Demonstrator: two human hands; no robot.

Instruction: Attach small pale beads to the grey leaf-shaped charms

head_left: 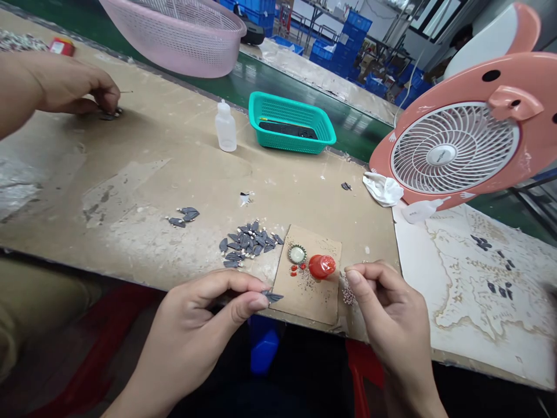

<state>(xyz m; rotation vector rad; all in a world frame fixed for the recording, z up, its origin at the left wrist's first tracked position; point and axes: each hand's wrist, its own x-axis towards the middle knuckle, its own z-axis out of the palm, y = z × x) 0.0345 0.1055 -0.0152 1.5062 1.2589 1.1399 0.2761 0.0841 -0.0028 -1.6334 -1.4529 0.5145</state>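
My left hand (195, 331) pinches a dark grey leaf-shaped piece (273, 297) between thumb and forefinger, just off the near edge of a cardboard square (324, 302). On that card are a crown bottle cap (297, 253) holding something white, a red plastic cap (322, 266) and a few red beads (296, 268). My right hand (387, 307) is beside the card's right edge, its fingertips closed together with nothing visible between them. Tiny pink beads (348, 294) lie just left of those fingers. A heap of grey leaf pieces (248, 244) lies left of the card.
A co-worker's hand (73, 84) works at the top left. The workbench also holds a plastic dropper bottle (225, 126), a teal basket (291, 123), a pink basket (174, 35), a pink fan (456, 145), white cloth (383, 188) and a stained paper sheet (478, 302).
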